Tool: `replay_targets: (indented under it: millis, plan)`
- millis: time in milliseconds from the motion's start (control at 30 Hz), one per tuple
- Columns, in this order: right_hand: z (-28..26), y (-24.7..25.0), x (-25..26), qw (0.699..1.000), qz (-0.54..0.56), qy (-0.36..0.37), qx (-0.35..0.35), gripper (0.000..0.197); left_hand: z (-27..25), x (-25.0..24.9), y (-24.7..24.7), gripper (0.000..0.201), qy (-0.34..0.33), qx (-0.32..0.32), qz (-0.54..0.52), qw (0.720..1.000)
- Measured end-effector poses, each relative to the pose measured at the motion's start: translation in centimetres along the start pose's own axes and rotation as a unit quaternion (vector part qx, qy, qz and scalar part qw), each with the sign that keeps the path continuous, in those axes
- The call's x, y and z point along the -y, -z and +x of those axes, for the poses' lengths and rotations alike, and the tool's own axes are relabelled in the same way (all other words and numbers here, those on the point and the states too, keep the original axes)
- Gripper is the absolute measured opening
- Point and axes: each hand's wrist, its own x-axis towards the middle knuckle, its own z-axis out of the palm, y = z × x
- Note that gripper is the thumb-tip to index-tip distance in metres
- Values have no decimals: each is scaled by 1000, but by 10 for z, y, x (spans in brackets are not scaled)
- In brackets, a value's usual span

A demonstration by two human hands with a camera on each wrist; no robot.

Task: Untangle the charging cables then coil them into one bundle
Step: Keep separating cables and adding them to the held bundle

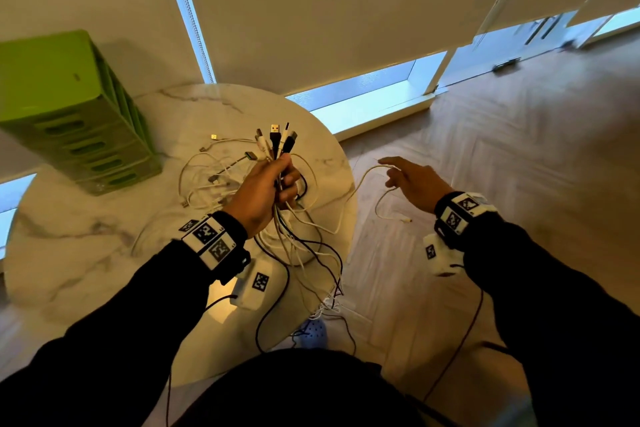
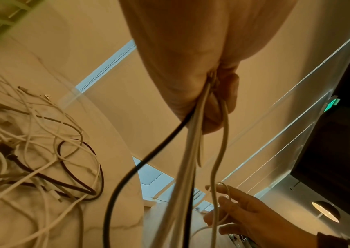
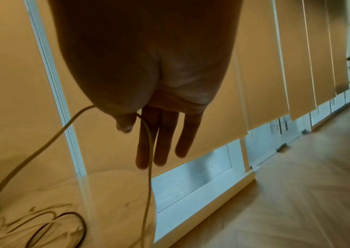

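Note:
My left hand (image 1: 284,178) grips a bunch of white and black charging cables just below their USB plugs (image 1: 277,139), held upright over the round marble table (image 1: 86,253). Their lengths (image 1: 304,253) hang down past the table's front edge. More cables lie in a loose tangle (image 1: 207,177) on the table. My right hand (image 1: 398,173) is out to the right over the floor, fingers (image 3: 159,134) nearly straight. One white cable (image 3: 148,167) is draped between its thumb and index finger; its free end dangles below. The left wrist view shows the gripped strands (image 2: 191,151).
A green slotted organiser (image 1: 69,114) stands at the table's back left. Roller blinds and a low window sill (image 1: 381,97) run behind the table. Wooden floor (image 1: 502,149) spreads to the right. A blue shoe (image 1: 313,333) shows below the table edge.

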Motion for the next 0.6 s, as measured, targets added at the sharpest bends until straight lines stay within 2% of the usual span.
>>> replay_targets:
  millis: [67,100,167,200,233,267,300,367,467,600]
  plan:
    - [-6,10,-4,990,-86,-38,106,32,5,3,-8,35,5,-4,5,1000]
    - [-11,9,-5,970,-168,-60,167,36,7,5,-11,36,8,-5,9,1000]
    - [-22,-3,-3,926,-290,-67,232,73,13,10,-18,35,16,-11,21,1000]
    - [-27,-12,2,928,-282,-53,236,91,16,13,-22,34,19,-15,24,999]
    - [-32,-22,12,941,-239,-31,237,101,19,16,-25,33,21,-15,21,999]
    - [-36,-32,24,954,-181,0,240,102,21,19,-28,32,21,-12,16,1000]
    - [-40,-42,37,962,-115,32,245,98,22,22,-30,30,22,-8,15,1000]
    - [-48,-58,65,966,11,66,249,77,23,26,-35,26,22,-8,29,999]
    - [-53,-70,89,970,124,98,183,32,25,30,-39,19,30,-20,78,996]
    - [-51,-68,83,981,137,93,99,23,33,32,-33,28,21,-42,118,992]
